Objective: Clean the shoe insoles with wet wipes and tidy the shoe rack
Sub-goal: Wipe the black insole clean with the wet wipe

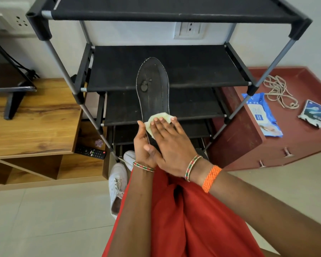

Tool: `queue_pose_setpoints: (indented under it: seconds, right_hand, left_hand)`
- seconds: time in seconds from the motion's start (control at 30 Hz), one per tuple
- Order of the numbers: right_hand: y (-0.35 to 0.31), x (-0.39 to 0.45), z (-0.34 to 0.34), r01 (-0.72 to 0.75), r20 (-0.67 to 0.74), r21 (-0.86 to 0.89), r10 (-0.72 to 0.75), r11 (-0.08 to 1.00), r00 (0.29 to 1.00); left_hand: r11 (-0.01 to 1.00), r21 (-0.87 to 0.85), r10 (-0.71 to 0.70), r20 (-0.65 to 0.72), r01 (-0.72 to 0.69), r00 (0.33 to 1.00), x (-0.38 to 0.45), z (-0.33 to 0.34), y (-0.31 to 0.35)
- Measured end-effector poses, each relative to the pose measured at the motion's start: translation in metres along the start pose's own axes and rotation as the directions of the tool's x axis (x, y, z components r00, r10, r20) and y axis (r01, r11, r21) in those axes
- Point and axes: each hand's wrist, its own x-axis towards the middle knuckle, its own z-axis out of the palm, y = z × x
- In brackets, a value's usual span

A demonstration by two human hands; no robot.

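Hands meet at the near end of the insole (153, 89): the left hand (144, 145) grips its heel from beside and below, while the right hand (171, 143) lies flat, fingers straight, pressing a wet wipe (158, 116) onto it. The insole's long axis runs straight away from both hands, toe out over the shoe rack (167, 69), so the unwiped length lies ahead of the right hand.

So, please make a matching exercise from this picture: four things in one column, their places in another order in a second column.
1. wet wipe
2. wipes pack
3. remote control
4. white shoes

a. on the red cabinet
b. on the floor
c. under the right hand, on the insole
d. on the wooden unit's lower ledge

Pairs: 1-c, 2-a, 3-d, 4-b
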Motion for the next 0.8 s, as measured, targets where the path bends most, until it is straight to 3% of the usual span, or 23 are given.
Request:
queue_pose_setpoints:
  seconds: [0.1,0.27,0.5,0.8]
  right_hand:
    - [0.005,0.006,-0.002,-0.029,-0.01,-0.043,0.028,0.999,1.0]
    - [0.027,0.034,-0.002,-0.218,-0.035,-0.003,0.218,0.976,0.975]
    - [0.001,-0.009,0.005,0.022,0.015,-0.007,-0.022,1.0,1.0]
    - [0.014,0.021,-0.019,-0.08,-0.096,-0.024,0.077,0.997,0.992]
  left_hand:
    - [1.0,0.02,-0.014,-0.049,0.015,0.999,0.003,0.004,-0.003]
    - [0.997,0.078,-0.016,-0.129,0.027,0.992,-0.001,0.009,-0.02]
    - [0.999,0.032,0.013,-0.103,-0.01,0.995,-0.005,0.003,-0.02]
    - [0.979,0.203,0.049,-0.082,-0.031,0.995,-0.02,0.002,-0.019]
